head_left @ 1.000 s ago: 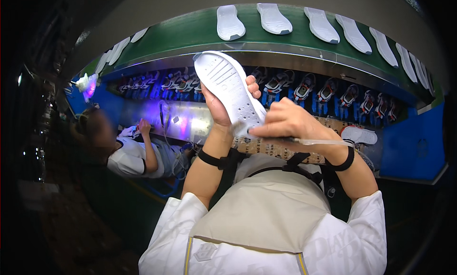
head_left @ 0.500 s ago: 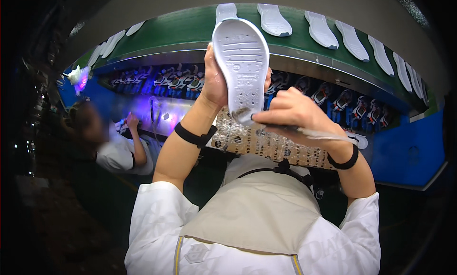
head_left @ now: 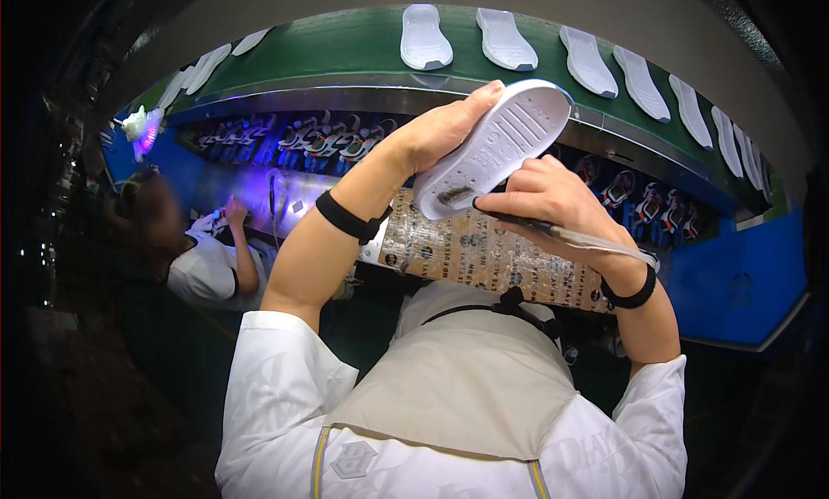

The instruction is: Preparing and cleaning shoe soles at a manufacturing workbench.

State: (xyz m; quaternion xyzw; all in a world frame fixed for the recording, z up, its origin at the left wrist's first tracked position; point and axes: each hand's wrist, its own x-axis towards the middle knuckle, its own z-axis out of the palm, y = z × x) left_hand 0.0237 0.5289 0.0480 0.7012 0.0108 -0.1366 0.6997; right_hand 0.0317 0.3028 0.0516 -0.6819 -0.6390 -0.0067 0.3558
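A white shoe sole (head_left: 496, 136) is raised over the workbench, its ridged, dotted inner side facing me, tilted with the heel at lower left. My left hand (head_left: 449, 132) grips it along its left edge, the thumb up on the rim and the other fingers hidden behind. My right hand (head_left: 553, 197) is closed round a thin black-handled brush (head_left: 518, 219), with a clear tube (head_left: 596, 242) running from it back along the wrist. Dark bristles lie over the inside of the sole's heel and seem to touch it.
On a green conveyor belt (head_left: 345, 54) at the back lie several white soles (head_left: 508, 41). Below it, several shoe uppers (head_left: 324, 141) stand in a row. The bench has a taped, printed brown covering (head_left: 484, 253). Another person (head_left: 216, 257) works at the left beside a purple-lit surface.
The shoe sole has been lowered and tilted, its toe swinging to the right. My left hand has moved up and right with it. My right hand and brush stay by the heel.
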